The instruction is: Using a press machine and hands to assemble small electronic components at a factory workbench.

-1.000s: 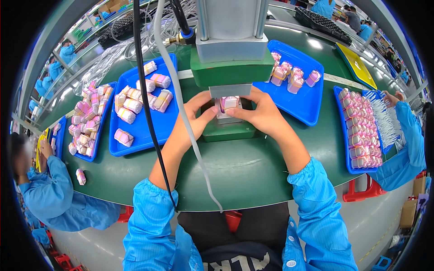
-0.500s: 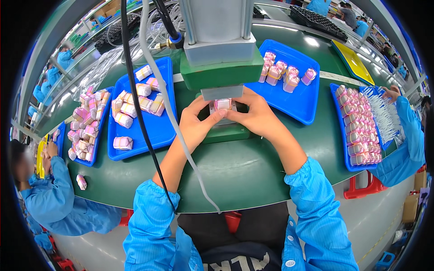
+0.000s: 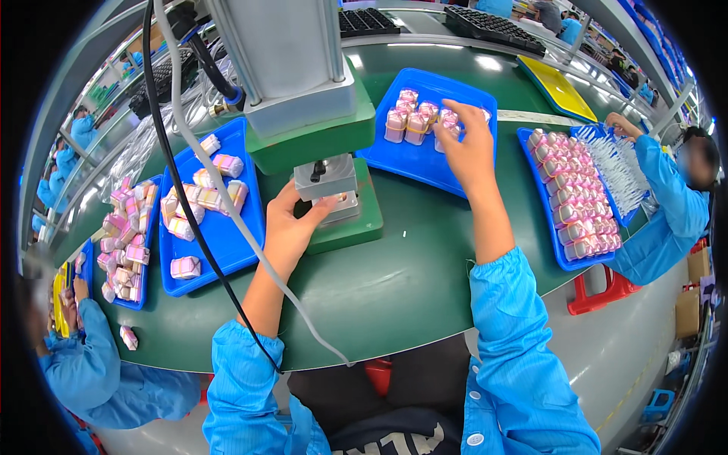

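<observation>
Right hand (image 3: 469,150) over wrapped packs (image 3: 415,127), fingers parted; left hand (image 3: 291,227) at press (image 3: 302,114), grip unclear.

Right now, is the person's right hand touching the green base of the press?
Apart. The head view shows the right hand over the blue tray, with tray floor and green tabletop visible between it and the green base.

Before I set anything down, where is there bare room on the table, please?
The widest bare patch is green tabletop between the press and the near edge, with one white scrap on it. A narrower patch lies between the blue tray under the right hand and the packed tray. Left, two trays of blocks crowd the table.
</observation>
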A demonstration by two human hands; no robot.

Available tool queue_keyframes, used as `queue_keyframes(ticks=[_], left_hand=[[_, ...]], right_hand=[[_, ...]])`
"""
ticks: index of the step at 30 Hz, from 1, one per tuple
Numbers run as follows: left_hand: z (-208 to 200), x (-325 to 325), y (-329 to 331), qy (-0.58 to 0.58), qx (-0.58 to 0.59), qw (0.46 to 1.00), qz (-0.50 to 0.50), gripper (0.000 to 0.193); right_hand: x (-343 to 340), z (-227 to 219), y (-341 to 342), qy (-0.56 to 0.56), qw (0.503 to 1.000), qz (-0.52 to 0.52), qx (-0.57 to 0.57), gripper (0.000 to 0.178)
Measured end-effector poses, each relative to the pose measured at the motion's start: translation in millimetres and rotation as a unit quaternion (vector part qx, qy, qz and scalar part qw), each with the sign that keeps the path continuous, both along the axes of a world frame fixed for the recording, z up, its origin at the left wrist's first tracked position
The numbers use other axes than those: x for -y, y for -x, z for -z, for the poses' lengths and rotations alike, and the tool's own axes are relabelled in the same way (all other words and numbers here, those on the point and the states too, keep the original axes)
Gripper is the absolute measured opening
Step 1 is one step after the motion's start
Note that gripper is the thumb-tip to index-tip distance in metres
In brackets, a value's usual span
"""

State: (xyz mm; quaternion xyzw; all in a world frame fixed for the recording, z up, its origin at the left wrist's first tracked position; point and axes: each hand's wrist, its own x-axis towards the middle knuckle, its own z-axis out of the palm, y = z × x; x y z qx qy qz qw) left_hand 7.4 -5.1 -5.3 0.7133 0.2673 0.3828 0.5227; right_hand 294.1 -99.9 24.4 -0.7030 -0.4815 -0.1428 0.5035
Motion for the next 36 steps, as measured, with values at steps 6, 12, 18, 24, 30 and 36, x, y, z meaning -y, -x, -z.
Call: queue_keyframes(ticks=[6, 12, 18, 24, 30, 36], left_hand=[[-3.2, 1.9, 0.3, 0.004, 0.011, 1.000, 0.006, 0.026], [-0.3, 0.9, 1.6, 0.004, 0.001, 1.000, 0.003, 0.028], [-6.8, 6.6, -0.3, 0.020, 0.027, 0.999, 0.011, 0.033], [-4.8, 4.3, 2.5, 0.026, 0.016, 0.999, 0.018, 0.037], [-8.4, 6.5, 2.2, 0.023, 0.008, 1.000, 0.014, 0.037], [-7.4, 4.7, 1.3, -0.006, -0.007, 1.000, 0.010, 0.036]], right_hand=[[-0.7, 33.8, -26.8, 0.066, 0.997, 0.044, 0.020, 0.043], [3.9, 23.4, -17.8, 0.093, 0.994, 0.036, -0.043, 0.045], [3.1, 13.9, -3.3, 0.133, 0.985, -0.008, -0.108, 0.052], [-2.3, 24.9, -1.0, 0.138, 0.987, -0.044, -0.065, 0.052], [-3.8, 24.0, -1.3, 0.175, 0.974, -0.052, -0.135, 0.049], [-3.1, 20.2, 3.2, 0.177, 0.974, -0.049, -0.129, 0.046]])
